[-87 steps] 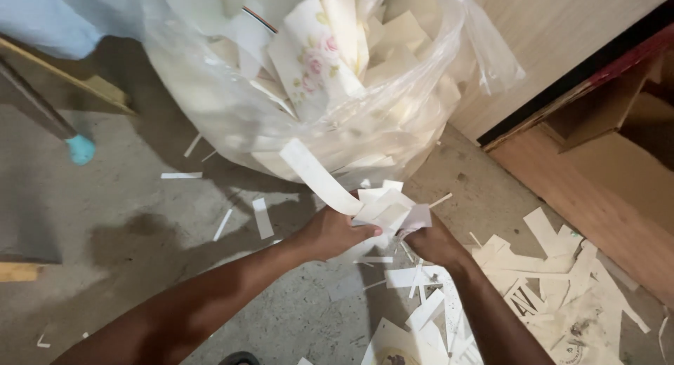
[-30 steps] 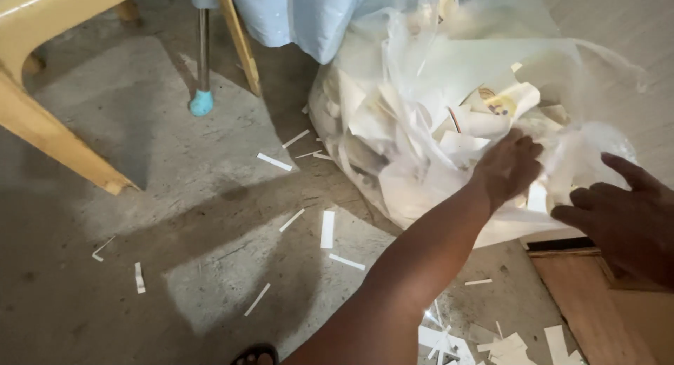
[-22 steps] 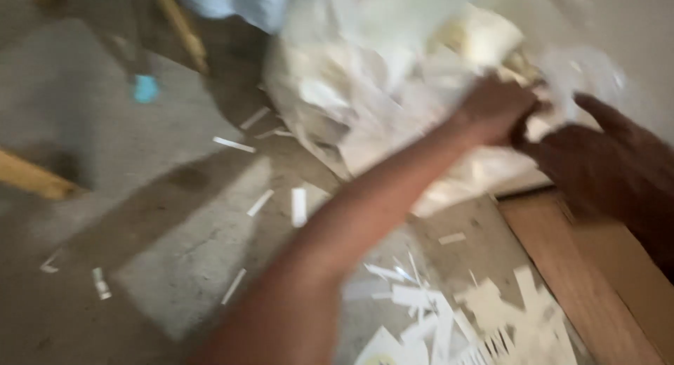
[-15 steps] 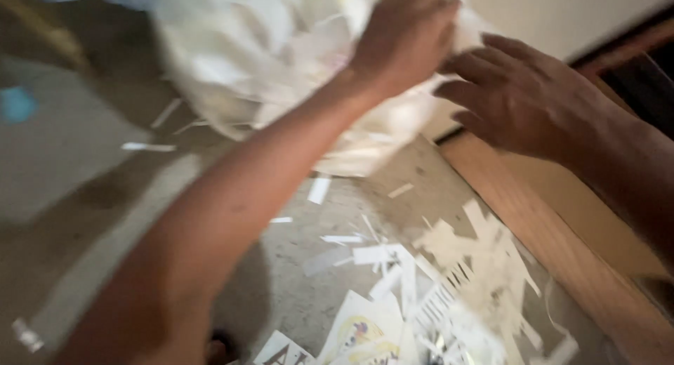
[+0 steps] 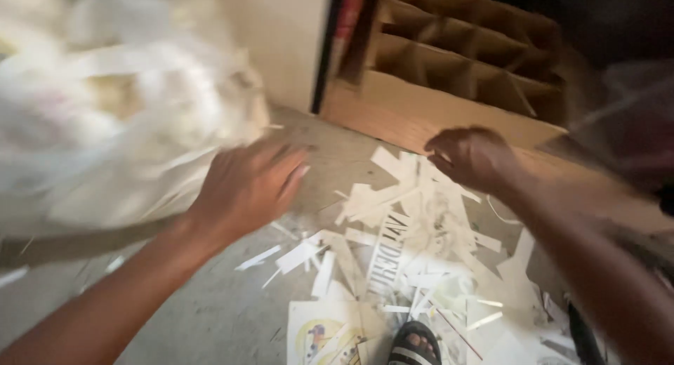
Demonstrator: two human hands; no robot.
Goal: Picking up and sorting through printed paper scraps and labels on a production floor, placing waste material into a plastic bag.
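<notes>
The left hand [image 5: 246, 186] hovers flat, fingers spread and empty, beside the plastic bag [image 5: 112, 133] of scraps; the right hand [image 5: 472, 158] – loosely curled, empty – hangs over paper scraps [image 5: 407, 246] on the floor.

The bag [image 5: 126, 126] is thin, glossy clear plastic stuffed with paper. Matt white paper scraps [image 5: 414, 231] lie on the rough grey concrete floor [image 5: 210, 316]. The divider box [image 5: 463, 63] is matt brown cardboard.

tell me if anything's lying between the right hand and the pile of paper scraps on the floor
Nothing visible does. The right hand hangs just over the far edge of the paper scraps, with no object between them. The left hand is off to the side, by the plastic bag.
</notes>
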